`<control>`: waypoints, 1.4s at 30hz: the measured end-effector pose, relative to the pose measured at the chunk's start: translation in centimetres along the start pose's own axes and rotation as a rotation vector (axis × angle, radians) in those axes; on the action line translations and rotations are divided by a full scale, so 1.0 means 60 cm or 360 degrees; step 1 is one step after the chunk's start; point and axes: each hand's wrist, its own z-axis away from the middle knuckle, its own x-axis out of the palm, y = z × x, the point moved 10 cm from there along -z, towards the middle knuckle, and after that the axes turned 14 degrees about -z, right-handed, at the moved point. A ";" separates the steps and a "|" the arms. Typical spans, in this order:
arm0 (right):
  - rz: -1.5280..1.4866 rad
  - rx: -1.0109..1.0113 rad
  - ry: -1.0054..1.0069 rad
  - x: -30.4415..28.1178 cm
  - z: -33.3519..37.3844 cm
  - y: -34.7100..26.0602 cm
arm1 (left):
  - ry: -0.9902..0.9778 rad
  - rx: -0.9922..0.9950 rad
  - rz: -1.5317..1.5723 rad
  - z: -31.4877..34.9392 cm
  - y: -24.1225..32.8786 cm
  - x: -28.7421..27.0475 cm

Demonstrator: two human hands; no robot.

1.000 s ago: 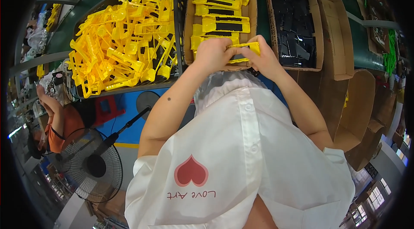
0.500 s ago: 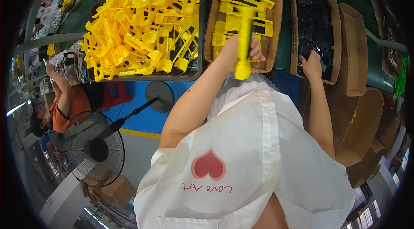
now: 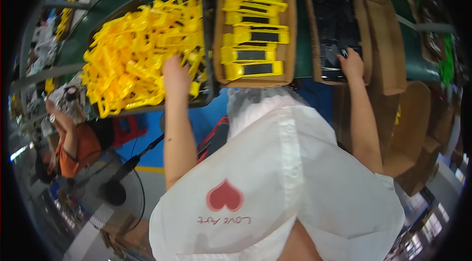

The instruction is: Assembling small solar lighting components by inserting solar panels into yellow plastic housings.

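My left hand (image 3: 177, 76) reaches into the near right part of a black crate (image 3: 210, 72) heaped with yellow plastic frames (image 3: 130, 57). Its fingertips are blurred and partly hidden among the frames, so I cannot make out whether they grip one. At the near end of a cardboard box of dark flat pieces (image 3: 339, 20), my right hand (image 3: 352, 66) has its thumb and fingers closed on a small black plate (image 3: 344, 53). Between the hands, another cardboard box (image 3: 289, 59) holds a column of yellow frames with black panels (image 3: 255, 68) set in them.
A narrow cardboard box (image 3: 388, 44) stands right of the dark pieces, with larger open cartons (image 3: 410, 128) below it. The containers rest on a green worktop (image 3: 303, 25). To the left are a floor fan (image 3: 113, 192) and a person in orange (image 3: 81, 148).
My left hand has let go of the yellow frame it held over the middle box and moved left into the crate. My right hand stays at the box of dark pieces. The view has shifted.
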 end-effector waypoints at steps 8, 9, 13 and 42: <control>-0.0731 0.0188 0.0158 -0.038 0.010 0.020 | -0.0718 -0.0063 -0.0280 0.041 -0.120 0.061; -0.1203 0.0579 -0.0042 -0.009 0.015 0.046 | -0.0586 -0.0104 -0.0175 0.030 -0.120 0.039; -0.0364 0.0158 0.0195 -0.015 0.000 0.070 | -0.0216 -0.0477 0.0368 0.009 -0.157 -0.029; -0.2730 0.0260 -0.1107 0.002 0.138 -0.319 | -0.1411 -0.0356 0.3116 0.084 0.339 0.004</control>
